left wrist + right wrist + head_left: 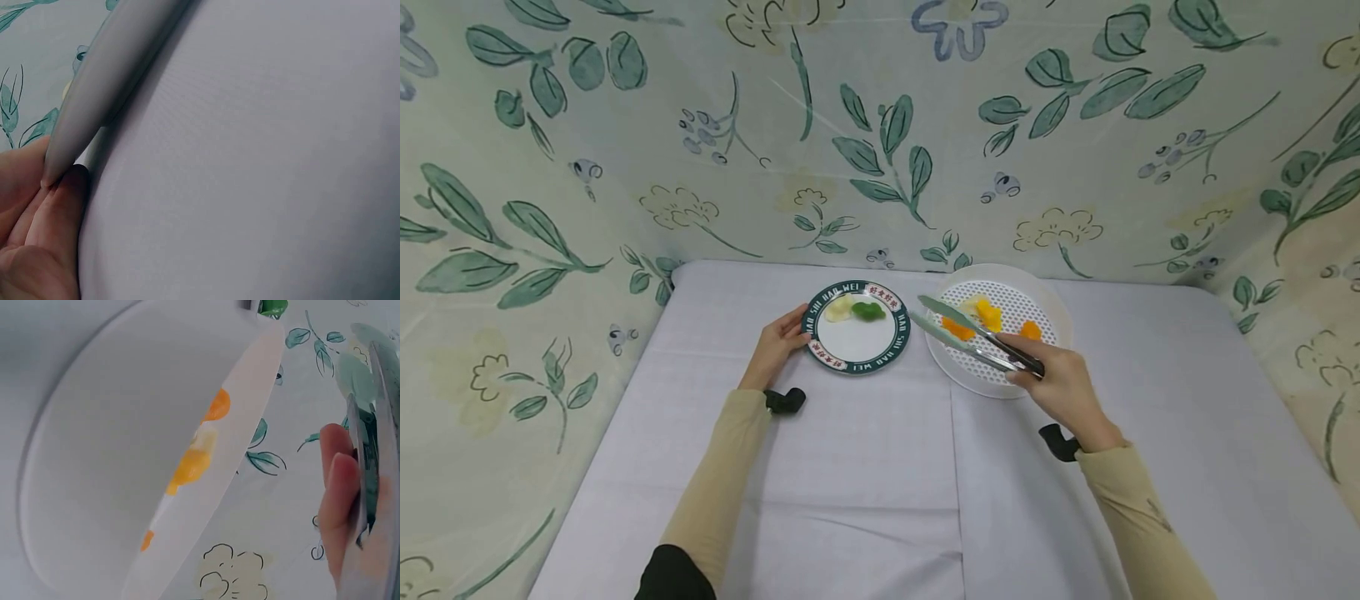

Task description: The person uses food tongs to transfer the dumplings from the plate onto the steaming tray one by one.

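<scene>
In the head view my left hand (pixel 778 346) grips the left rim of a round plate (pixel 859 348) with a dark green lettered border. On the plate lie a pale yellow piece (pixel 838 308) and a green piece (pixel 868 312). My right hand (pixel 1063 387) holds tongs (pixel 1018 357) with green tips over a round white strainer (pixel 1062 310). The tips stand apart and point left toward the plate. Inside the strainer are a yellow piece (pixel 990 315) and orange pieces (pixel 1031 331). The left wrist view shows the fingers at the plate's edge, beside its pale underside (pixel 112 69).
A white cloth (pixel 850 467) covers the table, with fold lines near the front. Behind and beside it hangs a floral-printed curtain (pixel 760 192). Plate and strainer stand side by side near the table's far edge. Dark straps (pixel 786 401) sit at both wrists.
</scene>
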`<state>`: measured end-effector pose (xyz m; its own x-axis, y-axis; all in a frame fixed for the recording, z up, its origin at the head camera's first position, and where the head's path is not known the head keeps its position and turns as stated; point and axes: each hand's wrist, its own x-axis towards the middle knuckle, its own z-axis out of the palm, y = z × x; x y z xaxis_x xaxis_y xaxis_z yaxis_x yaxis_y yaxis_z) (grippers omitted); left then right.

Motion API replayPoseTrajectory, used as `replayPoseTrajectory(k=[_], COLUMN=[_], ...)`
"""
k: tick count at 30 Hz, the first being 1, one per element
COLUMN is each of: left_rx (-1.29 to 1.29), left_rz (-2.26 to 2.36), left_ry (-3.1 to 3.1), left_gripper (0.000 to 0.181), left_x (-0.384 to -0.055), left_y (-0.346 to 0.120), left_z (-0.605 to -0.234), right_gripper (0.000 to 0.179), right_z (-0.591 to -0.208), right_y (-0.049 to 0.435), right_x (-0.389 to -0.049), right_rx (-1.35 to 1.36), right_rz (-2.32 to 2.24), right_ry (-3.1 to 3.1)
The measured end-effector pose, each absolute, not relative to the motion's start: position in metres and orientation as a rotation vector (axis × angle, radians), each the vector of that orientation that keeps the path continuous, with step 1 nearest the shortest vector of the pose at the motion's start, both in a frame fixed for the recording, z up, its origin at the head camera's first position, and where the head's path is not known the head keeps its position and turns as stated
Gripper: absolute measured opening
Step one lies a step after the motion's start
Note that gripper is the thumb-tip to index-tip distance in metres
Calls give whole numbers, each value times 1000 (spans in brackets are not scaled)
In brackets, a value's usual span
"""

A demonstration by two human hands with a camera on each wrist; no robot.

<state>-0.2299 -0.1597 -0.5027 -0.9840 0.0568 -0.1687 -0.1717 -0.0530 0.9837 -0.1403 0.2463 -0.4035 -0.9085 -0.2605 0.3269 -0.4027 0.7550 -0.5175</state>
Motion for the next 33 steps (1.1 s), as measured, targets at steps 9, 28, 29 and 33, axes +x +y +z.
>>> replayPoseTrajectory(k=[9,28,29,33], left_rx=[-105,-100,-95,-85], left_rz=[2176,2177,2180,2176], left_ry=[2043,2041,2038,2042], left_gripper=[62,63,63,63], left_x=[-230,-230,-230,-230], left_y=[-159,-160,-160,-161], left_z=[-500,-503,-503,-503], right_gripper=[54,51,51,51], right_z=[-407,-406,-406,-405], right_y=[210,173,172,168], right_x=[-161,-210,-212,-219], right_rx=[632,639,645,667], right_rz=[887,719,706,668], right_ry=[-2759,-3000,-3004,-3024])
